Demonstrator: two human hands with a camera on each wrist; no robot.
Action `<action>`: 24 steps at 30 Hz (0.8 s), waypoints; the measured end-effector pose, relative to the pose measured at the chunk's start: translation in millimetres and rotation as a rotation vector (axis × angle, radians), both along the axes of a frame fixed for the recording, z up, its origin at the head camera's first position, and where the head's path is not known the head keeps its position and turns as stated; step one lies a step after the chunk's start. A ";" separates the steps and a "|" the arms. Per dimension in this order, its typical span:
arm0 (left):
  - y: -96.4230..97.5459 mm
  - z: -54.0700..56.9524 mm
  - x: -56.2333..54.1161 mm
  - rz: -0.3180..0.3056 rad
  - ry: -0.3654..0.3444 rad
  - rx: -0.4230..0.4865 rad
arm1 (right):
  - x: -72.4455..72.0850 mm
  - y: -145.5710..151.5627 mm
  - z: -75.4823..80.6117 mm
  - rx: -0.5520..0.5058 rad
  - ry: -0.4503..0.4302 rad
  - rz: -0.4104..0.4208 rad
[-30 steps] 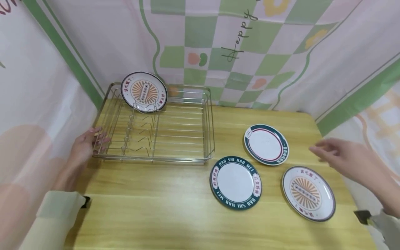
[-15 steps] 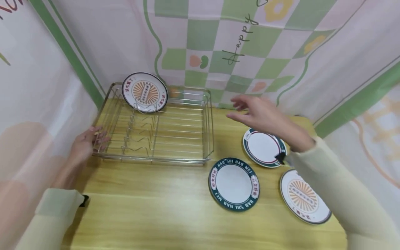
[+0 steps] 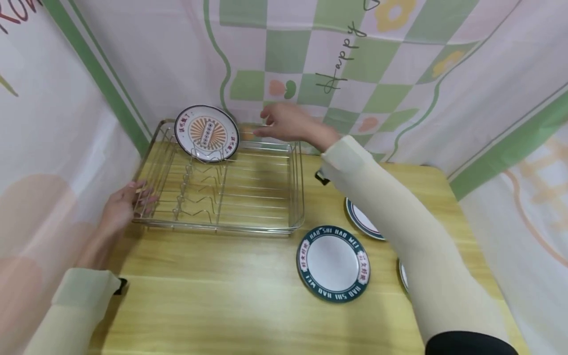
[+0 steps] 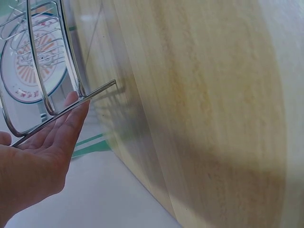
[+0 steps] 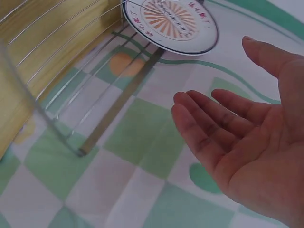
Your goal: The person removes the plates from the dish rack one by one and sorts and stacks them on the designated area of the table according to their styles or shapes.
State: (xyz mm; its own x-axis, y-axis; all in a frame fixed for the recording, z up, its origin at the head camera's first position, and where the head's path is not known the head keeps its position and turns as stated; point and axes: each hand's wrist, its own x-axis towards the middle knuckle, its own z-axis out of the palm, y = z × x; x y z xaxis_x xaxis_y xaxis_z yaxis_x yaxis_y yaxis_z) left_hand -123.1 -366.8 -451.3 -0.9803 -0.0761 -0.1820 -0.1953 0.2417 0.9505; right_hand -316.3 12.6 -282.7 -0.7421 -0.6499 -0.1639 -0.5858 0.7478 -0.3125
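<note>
A metal wire dish rack (image 3: 217,228) stands at the back left of the table. One white plate with an orange sunburst (image 3: 206,132) leans upright in its rear left slot. My left hand (image 3: 117,209) holds the rack's left side; in the left wrist view its fingers (image 4: 66,130) lie along the bottom wire, with the thumb partly out of frame. Over the rack's back rail, right of that plate, hovers my right hand (image 3: 286,121). It holds nothing, and the right wrist view shows its palm (image 5: 261,161) with fingers loosely bent and apart from the plate.
A green-rimmed plate (image 3: 333,264) lies flat right of the rack on the wooden table (image 3: 213,296). Behind it, another green-rimmed plate (image 3: 361,222) is partly covered by my right sleeve (image 3: 399,227), as is a third plate (image 3: 403,276). A patterned curtain (image 3: 288,49) hangs behind.
My right hand has swung left from above the plates on the right to the back of the rack, and its sleeve now covers parts of two plates. The left hand stays at the rack.
</note>
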 end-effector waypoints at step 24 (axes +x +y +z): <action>-3.9 -2.2 -1.8 0.018 0.007 0.036 | -52.0 -89.9 -69.4 -0.203 -0.089 -0.034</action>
